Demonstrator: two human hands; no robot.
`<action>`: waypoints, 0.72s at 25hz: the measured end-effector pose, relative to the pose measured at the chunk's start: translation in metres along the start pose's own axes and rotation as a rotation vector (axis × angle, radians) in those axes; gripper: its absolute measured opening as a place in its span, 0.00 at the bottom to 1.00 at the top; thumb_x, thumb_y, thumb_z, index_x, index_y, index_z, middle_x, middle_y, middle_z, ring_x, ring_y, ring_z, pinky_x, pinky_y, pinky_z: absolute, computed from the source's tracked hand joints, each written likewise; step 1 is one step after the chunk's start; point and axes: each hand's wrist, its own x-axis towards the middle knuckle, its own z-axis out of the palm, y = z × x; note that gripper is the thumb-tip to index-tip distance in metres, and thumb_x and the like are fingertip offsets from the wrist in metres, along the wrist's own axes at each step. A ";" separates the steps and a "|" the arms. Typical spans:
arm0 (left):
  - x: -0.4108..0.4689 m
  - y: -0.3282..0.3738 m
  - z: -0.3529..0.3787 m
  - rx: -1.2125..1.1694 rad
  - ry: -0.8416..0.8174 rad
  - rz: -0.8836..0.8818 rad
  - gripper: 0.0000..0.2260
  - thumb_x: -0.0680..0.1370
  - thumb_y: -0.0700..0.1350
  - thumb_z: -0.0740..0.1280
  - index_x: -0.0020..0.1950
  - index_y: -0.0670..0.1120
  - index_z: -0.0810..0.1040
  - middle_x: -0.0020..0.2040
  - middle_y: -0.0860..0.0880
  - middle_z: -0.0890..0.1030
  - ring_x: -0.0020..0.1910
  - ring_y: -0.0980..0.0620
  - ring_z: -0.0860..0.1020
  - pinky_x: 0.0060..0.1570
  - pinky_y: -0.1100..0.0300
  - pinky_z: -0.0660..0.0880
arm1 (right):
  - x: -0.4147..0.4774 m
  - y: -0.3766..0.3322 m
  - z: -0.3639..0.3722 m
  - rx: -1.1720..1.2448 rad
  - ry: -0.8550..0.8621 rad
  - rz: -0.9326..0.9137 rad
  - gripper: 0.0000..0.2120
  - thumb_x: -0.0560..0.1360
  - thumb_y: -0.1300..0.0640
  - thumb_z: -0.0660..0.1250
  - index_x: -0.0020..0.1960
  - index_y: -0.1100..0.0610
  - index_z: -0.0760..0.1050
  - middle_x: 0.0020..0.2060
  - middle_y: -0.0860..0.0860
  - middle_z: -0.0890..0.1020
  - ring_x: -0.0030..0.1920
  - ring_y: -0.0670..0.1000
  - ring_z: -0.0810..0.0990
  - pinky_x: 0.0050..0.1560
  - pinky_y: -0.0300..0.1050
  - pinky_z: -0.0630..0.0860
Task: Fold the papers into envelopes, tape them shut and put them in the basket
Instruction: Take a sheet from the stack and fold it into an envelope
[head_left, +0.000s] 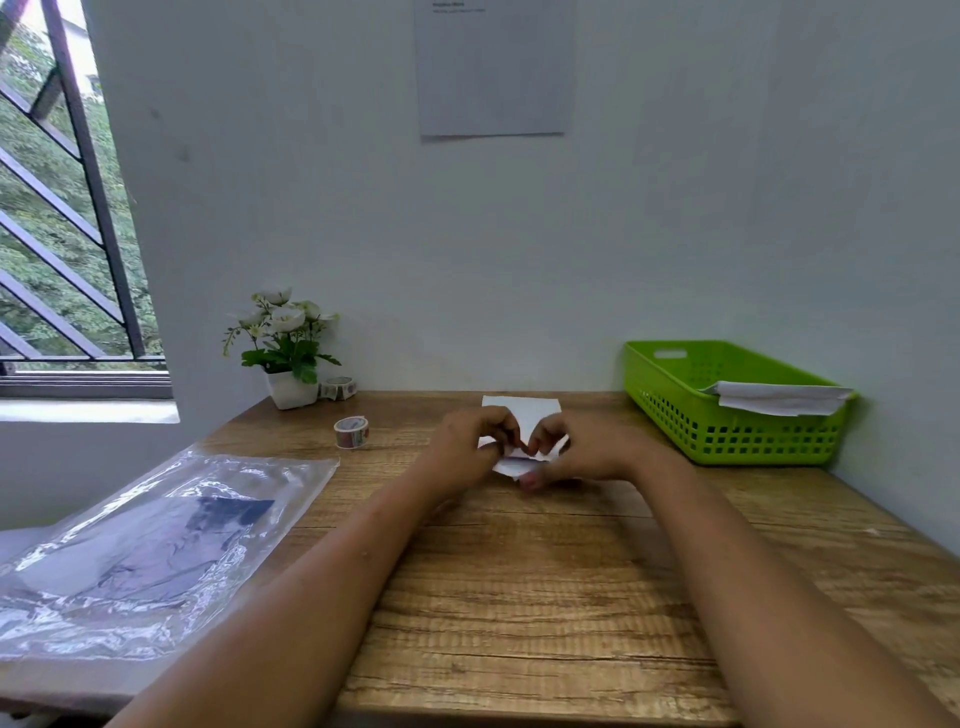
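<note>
The left hand (467, 441) and right hand (576, 447) are pinching a white paper (524, 410) with curled fingers (500, 422) at the middle of the worktop (519, 571). The green basket (727, 441), to the right, is holding a folded sheet (774, 397). Tape (351, 431) is sitting to the left.

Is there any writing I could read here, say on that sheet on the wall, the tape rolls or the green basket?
Nothing here can be read.
Wall sheet: two short lines of print at its top edge, too small and blurred to read.
Near tape roll: coloured print, no legible words.
Far tape roll by the flower pot: likewise unreadable.
Green basket: no text visible.
Folded paper: blank where it shows.
</note>
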 end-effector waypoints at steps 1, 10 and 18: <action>-0.001 -0.004 -0.003 -0.007 -0.073 -0.088 0.11 0.72 0.33 0.66 0.44 0.49 0.78 0.44 0.55 0.83 0.47 0.61 0.80 0.53 0.62 0.74 | -0.001 -0.001 0.002 -0.029 -0.078 0.018 0.19 0.65 0.46 0.77 0.54 0.50 0.78 0.52 0.47 0.79 0.46 0.45 0.76 0.42 0.37 0.71; -0.003 -0.007 -0.020 0.141 -0.349 -0.257 0.14 0.71 0.54 0.72 0.54 0.52 0.81 0.57 0.54 0.78 0.53 0.57 0.72 0.50 0.61 0.67 | 0.003 0.003 0.004 -0.081 -0.097 -0.040 0.02 0.75 0.51 0.68 0.44 0.49 0.77 0.40 0.40 0.76 0.43 0.41 0.74 0.37 0.32 0.65; 0.000 -0.011 -0.014 0.116 -0.305 -0.277 0.07 0.77 0.52 0.65 0.47 0.50 0.79 0.45 0.54 0.78 0.48 0.54 0.75 0.49 0.58 0.69 | 0.007 0.004 0.009 -0.130 -0.017 -0.046 0.02 0.77 0.52 0.65 0.48 0.50 0.73 0.39 0.42 0.73 0.39 0.41 0.70 0.34 0.34 0.63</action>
